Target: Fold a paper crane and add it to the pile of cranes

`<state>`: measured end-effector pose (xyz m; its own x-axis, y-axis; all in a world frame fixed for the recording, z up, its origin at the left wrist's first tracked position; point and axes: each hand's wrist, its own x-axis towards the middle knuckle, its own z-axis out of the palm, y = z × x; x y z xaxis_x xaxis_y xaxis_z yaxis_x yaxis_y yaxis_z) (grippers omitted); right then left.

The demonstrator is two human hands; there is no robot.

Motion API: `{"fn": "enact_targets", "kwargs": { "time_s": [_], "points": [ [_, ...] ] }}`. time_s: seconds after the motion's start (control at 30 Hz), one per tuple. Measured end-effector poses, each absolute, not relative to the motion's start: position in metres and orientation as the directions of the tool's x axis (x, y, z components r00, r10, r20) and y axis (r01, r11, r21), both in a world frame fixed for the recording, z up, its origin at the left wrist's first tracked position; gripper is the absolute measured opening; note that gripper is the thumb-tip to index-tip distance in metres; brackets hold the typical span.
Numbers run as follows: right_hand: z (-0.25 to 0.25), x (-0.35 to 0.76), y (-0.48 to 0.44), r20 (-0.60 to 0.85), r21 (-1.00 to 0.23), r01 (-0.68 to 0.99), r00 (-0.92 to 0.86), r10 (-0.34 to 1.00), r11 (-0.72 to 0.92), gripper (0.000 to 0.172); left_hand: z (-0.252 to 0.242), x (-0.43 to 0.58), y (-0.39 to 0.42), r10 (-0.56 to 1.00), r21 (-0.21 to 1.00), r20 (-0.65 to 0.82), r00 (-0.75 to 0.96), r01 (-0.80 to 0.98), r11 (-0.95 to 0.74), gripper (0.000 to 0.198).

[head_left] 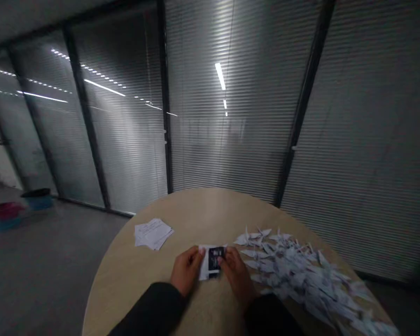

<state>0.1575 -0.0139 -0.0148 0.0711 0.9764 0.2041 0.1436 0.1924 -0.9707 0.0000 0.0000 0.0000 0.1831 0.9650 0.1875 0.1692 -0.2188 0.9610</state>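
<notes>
Between my two hands is a small white sheet of paper (203,268) with a dark printed block on its right part. My left hand (186,271) pinches the paper's left edge, thumb on top. At the right edge, my right hand (237,273) grips it with thumb and fingers. The paper is just above the wooden table (210,210); whether it touches the top I cannot tell. Just right of my right hand spreads a big heap of folded paper cranes (294,270). Left of my hands lies a loose stack of printed paper sheets (153,233).
The round table stands near a glass partition with blinds (231,154) and dark frames. On the floor at the far left are a blue tub with a dark rim (38,200) and a red and blue tub (3,215). Some cranes lie near the table's right edge.
</notes>
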Motion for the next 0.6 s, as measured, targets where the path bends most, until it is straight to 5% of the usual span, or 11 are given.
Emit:
{"fn": "enact_targets", "kwargs": {
  "time_s": [0.6],
  "points": [
    [0.010,0.157,-0.025,0.147,-0.987,-0.068,-0.015,0.989,0.146,0.052,0.009,-0.004,0.002,0.984,0.904,-0.077,0.161,-0.405,0.136,0.052]
  ]
}}
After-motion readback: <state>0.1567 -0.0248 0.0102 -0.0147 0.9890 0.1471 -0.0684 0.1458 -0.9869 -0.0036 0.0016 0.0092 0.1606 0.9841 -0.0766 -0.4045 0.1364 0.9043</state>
